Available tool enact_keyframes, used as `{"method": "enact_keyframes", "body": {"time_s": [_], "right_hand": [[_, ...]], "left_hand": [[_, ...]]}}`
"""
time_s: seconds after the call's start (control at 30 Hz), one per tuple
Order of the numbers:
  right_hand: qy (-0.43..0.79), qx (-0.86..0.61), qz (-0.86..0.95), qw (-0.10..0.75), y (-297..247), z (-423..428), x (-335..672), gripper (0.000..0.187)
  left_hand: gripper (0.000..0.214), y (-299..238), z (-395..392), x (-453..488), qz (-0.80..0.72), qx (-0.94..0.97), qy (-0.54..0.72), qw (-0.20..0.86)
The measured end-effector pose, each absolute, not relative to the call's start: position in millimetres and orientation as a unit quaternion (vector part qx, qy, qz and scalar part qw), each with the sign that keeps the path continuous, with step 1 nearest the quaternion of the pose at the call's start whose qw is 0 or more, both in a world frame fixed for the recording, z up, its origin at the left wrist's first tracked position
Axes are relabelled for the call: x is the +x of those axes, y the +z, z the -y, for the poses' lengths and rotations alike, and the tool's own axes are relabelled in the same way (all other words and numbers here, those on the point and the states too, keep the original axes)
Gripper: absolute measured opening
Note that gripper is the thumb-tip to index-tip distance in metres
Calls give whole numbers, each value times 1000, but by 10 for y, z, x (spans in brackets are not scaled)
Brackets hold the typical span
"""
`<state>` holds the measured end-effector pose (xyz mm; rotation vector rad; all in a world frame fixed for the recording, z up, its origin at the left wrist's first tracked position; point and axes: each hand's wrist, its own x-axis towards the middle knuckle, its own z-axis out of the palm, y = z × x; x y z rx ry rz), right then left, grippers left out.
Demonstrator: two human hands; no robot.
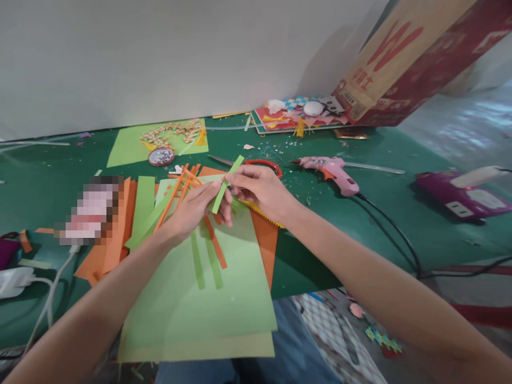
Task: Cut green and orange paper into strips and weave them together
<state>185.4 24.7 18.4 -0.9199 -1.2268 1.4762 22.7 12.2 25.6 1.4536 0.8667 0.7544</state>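
Observation:
Between my two hands a light green paper strip (222, 195) is held at a slant above the table. My left hand (199, 205) pinches it near its middle, and the fingers of my right hand (260, 189) close on its upper part. Orange paper strips (216, 242) hang or lie just under the hands; whether my left hand also holds some I cannot tell. More orange strips (186, 181) stick up behind my left hand. Beneath both hands lie light green paper sheets (192, 314), over orange paper (266, 240).
Right of my hands lie red-handled scissors (262, 161) and a pink glue gun (335, 172) with its black cord (396, 229). A small round dish (161, 156) sits behind. Folded orange paper (120, 234) and a blurred phone (90, 213) are at left. A paper bag (384, 69) stands back right.

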Motion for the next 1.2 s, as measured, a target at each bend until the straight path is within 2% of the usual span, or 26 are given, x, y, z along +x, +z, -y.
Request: {"method": "enact_keyframes", "body": {"time_s": [1.2], "right_hand": [[622, -377, 478, 492, 173, -257, 1869, 30]], "left_hand": [[40, 226, -144, 220, -398, 629, 309, 592]]}}
